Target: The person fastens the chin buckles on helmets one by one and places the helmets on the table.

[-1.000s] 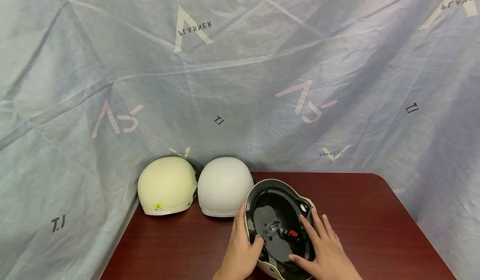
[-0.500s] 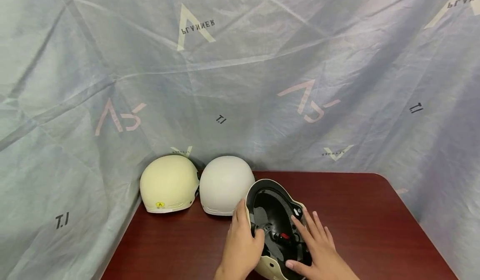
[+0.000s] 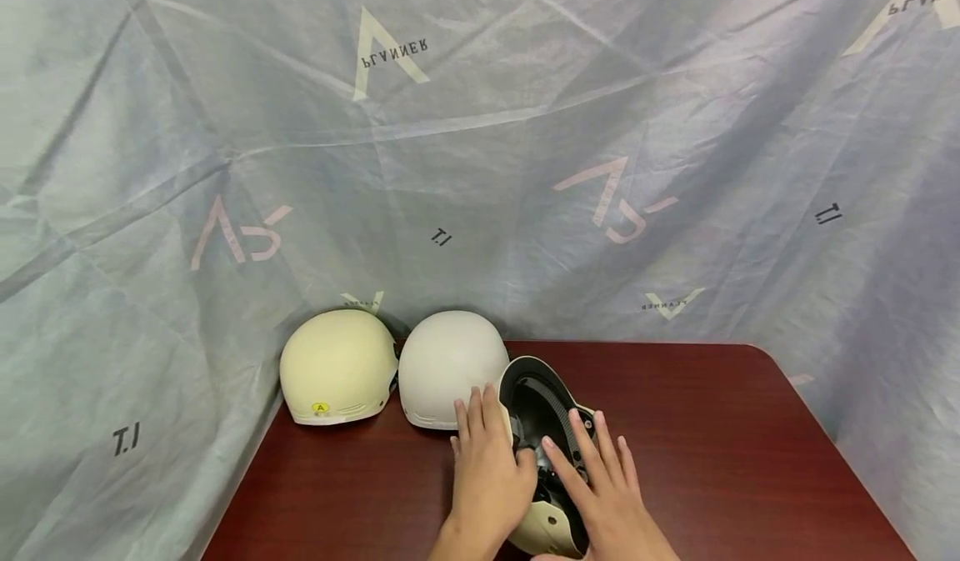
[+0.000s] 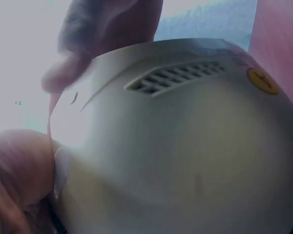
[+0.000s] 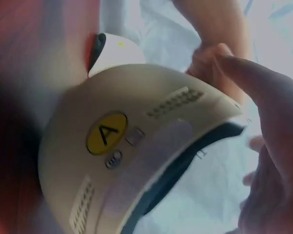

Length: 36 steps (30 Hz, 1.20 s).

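A cream helmet (image 3: pixel 542 529) is tilted on its side in the head view, so its black padded inside faces partly up and right. My left hand (image 3: pixel 491 482) grips its left rim, fingers along the outer shell and thumb over the edge. In the left wrist view, thumb and fingers straddle the rim of the helmet (image 4: pixel 185 136) beside a vent grille. My right hand (image 3: pixel 611 503) lies at the right rim, its fingers straight and spread. A yellow round "A" sticker (image 5: pixel 107 132) shows on the shell in the right wrist view. My fingers cover part of the opening.
At the back left of the dark red table (image 3: pixel 720 444), a pale yellow helmet (image 3: pixel 337 365) and a white helmet (image 3: pixel 452 369) stand side by side, domes up. Grey printed cloth (image 3: pixel 480 211) hangs close behind the table and along its sides.
The helmet has turned between my hands, its opening looking narrower and more of its lower shell showing. My right hand has shifted left with it, and my left hand's fingers have slid along the shell.
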{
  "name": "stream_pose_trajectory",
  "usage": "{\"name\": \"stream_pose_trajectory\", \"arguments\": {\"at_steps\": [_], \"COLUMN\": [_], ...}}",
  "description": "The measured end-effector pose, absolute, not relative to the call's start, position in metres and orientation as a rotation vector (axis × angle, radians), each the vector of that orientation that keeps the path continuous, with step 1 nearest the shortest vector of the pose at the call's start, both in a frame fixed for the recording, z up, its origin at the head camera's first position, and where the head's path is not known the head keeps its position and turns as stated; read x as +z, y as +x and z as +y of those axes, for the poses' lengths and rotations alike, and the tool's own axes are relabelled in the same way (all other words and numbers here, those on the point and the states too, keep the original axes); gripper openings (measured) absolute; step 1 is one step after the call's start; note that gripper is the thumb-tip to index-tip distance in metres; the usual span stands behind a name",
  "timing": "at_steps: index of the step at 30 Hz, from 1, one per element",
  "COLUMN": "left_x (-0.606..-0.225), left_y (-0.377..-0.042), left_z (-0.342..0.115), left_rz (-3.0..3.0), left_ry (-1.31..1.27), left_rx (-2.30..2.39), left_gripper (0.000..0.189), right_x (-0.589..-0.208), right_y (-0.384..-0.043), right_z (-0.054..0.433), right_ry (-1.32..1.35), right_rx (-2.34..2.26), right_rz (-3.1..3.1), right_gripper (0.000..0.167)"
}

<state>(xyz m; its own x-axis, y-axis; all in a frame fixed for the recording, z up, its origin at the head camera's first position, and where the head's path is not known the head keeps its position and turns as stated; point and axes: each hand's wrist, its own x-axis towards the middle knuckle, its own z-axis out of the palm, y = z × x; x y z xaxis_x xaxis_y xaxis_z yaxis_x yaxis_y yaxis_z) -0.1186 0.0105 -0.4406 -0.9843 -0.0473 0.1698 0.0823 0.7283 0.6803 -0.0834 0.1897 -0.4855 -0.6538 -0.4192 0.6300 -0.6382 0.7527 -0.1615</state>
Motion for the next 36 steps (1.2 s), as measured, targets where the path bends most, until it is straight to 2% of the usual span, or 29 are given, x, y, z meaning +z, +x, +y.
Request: {"name": "stream_pose_trajectory", "arguments": {"at_steps": [6,11,17,20,29,36], "left_x": [-0.435,-0.434,-0.435,-0.437,-0.450,-0.466], "left_y": [-0.118,-0.118,-0.119,-0.119,-0.123,-0.123], "left_z": [0.016,0.017,0.016,0.014,0.003,-0.001], "left_rz": [-2.801,-2.815,-2.777,-2.756,-2.712,-2.687], "left_ry": [-0.019,-0.029,-0.089,-0.135,-0.390,-0.412], "left_rx": [-1.059,-0.976,-0.962,-0.999,-1.270,-1.405], "left_gripper": [0.089,0.090,0.089,0.088,0.098,0.104], "right_x": [-0.482,-0.474,-0.467,-0.466,-0.471,-0.477], "right_y": [-0.077,-0.072,-0.075,-0.078,-0.086,-0.090], "right_z": [0.178,0.174,0.179,0.182,0.204,0.224], "right_ry": [0.646,0.576,0.732,0.797,0.975,1.074], "right_rx": [0.381,0.456,0.862,0.972,1.114,1.276], "right_rz": [-2.436,-2.668,-2.928,-2.948,-2.800,-2.698], "right_gripper": [0.120,0.111,0.081,0.072,0.061,0.060]}}
